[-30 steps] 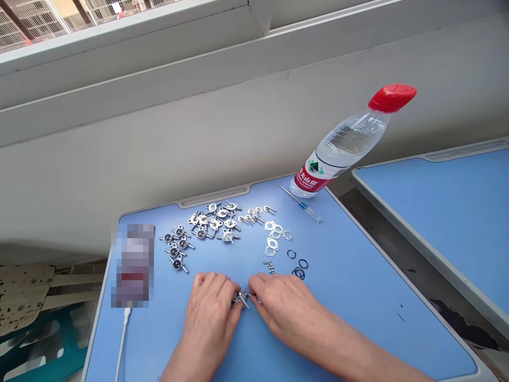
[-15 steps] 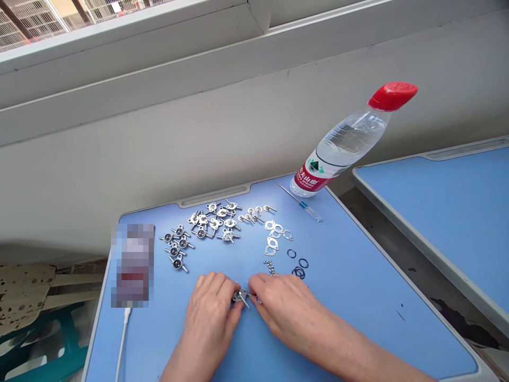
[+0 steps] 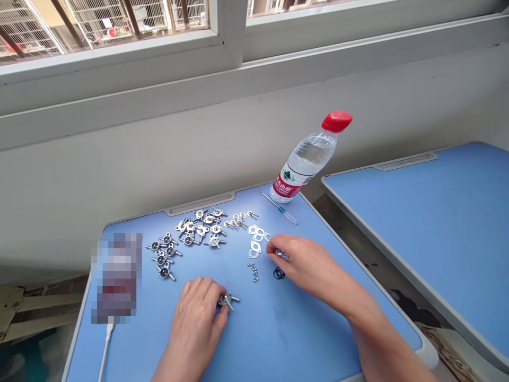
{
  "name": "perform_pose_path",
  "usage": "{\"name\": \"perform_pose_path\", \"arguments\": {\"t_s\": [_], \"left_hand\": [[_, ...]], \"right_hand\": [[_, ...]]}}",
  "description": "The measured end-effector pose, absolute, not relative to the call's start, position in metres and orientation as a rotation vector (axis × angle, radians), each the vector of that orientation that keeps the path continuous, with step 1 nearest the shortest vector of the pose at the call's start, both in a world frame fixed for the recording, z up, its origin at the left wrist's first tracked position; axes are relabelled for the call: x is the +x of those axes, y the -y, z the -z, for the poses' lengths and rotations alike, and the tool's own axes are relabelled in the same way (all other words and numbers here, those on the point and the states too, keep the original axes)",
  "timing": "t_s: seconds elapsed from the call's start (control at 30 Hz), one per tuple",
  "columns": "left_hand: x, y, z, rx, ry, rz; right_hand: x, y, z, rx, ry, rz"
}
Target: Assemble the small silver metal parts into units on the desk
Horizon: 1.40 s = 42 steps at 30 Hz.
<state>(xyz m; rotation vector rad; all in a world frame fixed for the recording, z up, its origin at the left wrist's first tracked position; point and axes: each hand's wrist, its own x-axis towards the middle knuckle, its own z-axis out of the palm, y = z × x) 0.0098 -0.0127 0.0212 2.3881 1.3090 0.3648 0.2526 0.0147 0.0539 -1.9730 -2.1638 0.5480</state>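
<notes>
right hand: moved away rightward, grip pinched on small metal piece
left hand: grip closed on metal fitting

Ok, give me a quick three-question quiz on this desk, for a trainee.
1. True or false: the left hand touches a metal fitting.
2. Which is nearer the right hand: the black rubber O-rings or the small screwdriver?
3. What colour is the cap of the water bottle?

Key: 1. True. 2. The black rubber O-rings. 3. Red.
</notes>
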Motion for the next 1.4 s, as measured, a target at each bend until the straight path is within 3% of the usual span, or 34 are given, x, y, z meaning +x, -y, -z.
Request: {"name": "perform_pose_path", "arguments": {"t_s": [1.17, 1.4], "left_hand": [[0.011, 0.013, -0.023, 2.420, -1.343, -0.325], [0.011, 0.014, -0.025, 2.408, -1.352, -0.312]], "right_hand": [[0.218, -0.016, -0.038, -1.939, 2.465, -0.512], [0.217, -0.010, -0.049, -1.661, 2.079, -0.836]]}}
